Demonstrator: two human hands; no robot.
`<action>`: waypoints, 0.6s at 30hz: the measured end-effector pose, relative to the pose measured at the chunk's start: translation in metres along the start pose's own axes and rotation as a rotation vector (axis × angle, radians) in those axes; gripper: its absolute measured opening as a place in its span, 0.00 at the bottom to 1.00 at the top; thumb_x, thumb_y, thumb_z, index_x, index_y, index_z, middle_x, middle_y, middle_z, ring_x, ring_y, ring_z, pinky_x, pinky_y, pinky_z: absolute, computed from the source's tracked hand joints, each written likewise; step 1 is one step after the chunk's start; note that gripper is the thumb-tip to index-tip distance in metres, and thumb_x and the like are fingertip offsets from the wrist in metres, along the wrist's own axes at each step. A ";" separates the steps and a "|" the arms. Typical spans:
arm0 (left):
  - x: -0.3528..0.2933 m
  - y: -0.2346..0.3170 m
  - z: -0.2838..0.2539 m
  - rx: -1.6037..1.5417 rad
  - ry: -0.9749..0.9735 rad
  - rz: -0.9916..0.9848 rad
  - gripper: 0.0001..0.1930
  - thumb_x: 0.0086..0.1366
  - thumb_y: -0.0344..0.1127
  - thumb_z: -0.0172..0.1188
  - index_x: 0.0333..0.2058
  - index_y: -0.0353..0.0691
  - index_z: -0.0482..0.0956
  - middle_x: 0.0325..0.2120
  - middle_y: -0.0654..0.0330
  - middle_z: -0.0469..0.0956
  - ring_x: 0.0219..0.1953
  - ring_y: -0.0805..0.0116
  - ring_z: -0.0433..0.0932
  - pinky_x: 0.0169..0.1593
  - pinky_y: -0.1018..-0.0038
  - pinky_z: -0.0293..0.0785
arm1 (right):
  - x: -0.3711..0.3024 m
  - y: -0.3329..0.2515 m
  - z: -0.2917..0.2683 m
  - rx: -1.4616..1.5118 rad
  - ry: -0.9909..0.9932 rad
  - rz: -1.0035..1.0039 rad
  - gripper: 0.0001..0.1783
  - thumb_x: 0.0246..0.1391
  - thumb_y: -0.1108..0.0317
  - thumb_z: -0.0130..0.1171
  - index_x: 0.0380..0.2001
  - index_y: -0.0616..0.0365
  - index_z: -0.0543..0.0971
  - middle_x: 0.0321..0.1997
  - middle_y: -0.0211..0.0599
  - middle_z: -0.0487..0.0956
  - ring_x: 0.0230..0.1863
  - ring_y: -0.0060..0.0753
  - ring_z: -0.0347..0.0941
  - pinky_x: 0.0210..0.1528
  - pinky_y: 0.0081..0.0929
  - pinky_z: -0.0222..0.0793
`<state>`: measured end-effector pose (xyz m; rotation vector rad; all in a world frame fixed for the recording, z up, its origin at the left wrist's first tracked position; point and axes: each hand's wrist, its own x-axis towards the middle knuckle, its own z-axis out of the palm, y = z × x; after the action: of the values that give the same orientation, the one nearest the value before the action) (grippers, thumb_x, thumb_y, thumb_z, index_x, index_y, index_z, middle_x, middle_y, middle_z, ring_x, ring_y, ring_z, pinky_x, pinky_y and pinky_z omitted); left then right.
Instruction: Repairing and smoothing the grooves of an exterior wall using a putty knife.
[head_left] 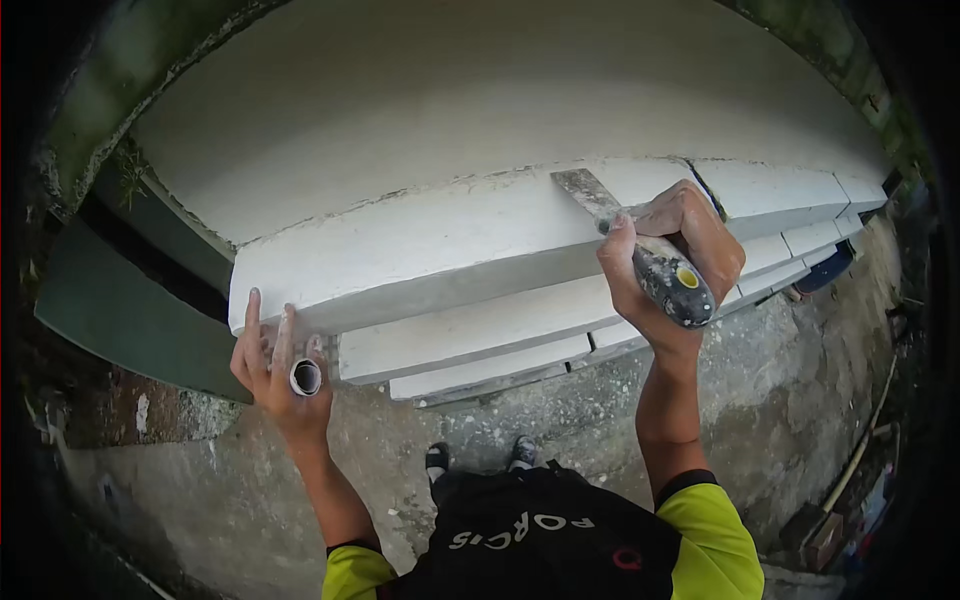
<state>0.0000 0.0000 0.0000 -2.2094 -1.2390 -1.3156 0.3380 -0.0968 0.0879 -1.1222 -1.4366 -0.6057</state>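
View: head camera, looking down.
Scraper: the scraper (660, 268) is in the right hand (712, 245); handle butt toward the body, blade (582, 188) pointing away and to the left.
Right hand: clamped on the scraper, thumb on the left of the handle, fingers curled over from the right.
Blade position: over the top face of the upper white slab (430, 235), tip near the rear seam; firm contact cannot be confirmed.
Left hand: the left hand (283, 372) is closed about a white tube (305, 377), open end facing up; two fingers extend onto the slab's left front corner. Grip partly hidden.
Hand spacing: well apart; left at the slab's left end, right toward its right part.
Rear edge: a rough seam where the slab meets the pale wall (500, 80).
Front edge: runs between the hands, rising to the right.
Right-hand joint: a dark gap (706, 190) crosses the slab line just beyond the right hand.
Lower slabs: the middle slab (480, 335) and bottom slab (490, 370) project toward the body below the front edge.
Left limit: green panel (150, 310) beside the slab end.
Open room: bare slab face between left fingers and blade; concrete floor (780, 400) right of the right forearm.
Footing: both feet on the floor, near the bottom slab.
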 end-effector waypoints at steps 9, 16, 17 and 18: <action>0.011 -0.018 -0.008 0.201 -0.007 0.103 0.30 0.57 0.29 0.63 0.60 0.43 0.71 0.63 0.56 0.69 0.68 0.49 0.61 0.64 0.58 0.55 | 0.019 -0.013 0.011 -0.017 -0.034 0.037 0.13 0.39 0.80 0.61 0.18 0.58 0.65 0.17 0.33 0.67 0.18 0.23 0.61 0.24 0.20 0.58; 0.018 -0.043 0.002 -0.060 0.042 0.172 0.31 0.53 0.22 0.58 0.59 0.38 0.72 0.59 0.54 0.72 0.64 0.46 0.65 0.66 0.51 0.58 | 0.024 -0.014 0.030 -0.034 -0.028 0.106 0.13 0.42 0.80 0.60 0.18 0.59 0.65 0.18 0.31 0.67 0.18 0.22 0.60 0.24 0.20 0.56; 0.015 -0.045 0.001 -0.085 0.032 0.177 0.30 0.52 0.21 0.58 0.58 0.37 0.73 0.58 0.53 0.73 0.64 0.45 0.65 0.66 0.49 0.59 | 0.023 -0.020 0.025 -0.049 -0.021 0.099 0.13 0.43 0.79 0.60 0.17 0.59 0.65 0.18 0.31 0.67 0.18 0.21 0.60 0.24 0.20 0.56; 0.013 -0.046 0.002 -0.115 0.022 0.184 0.30 0.51 0.20 0.57 0.57 0.36 0.74 0.57 0.53 0.73 0.63 0.44 0.66 0.66 0.48 0.60 | 0.018 -0.026 0.021 -0.042 0.013 0.030 0.13 0.43 0.79 0.60 0.17 0.59 0.65 0.18 0.31 0.67 0.18 0.22 0.60 0.24 0.20 0.56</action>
<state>-0.0328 0.0353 0.0020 -2.3166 -0.9480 -1.3635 0.3075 -0.0840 0.1071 -1.1688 -1.3987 -0.6230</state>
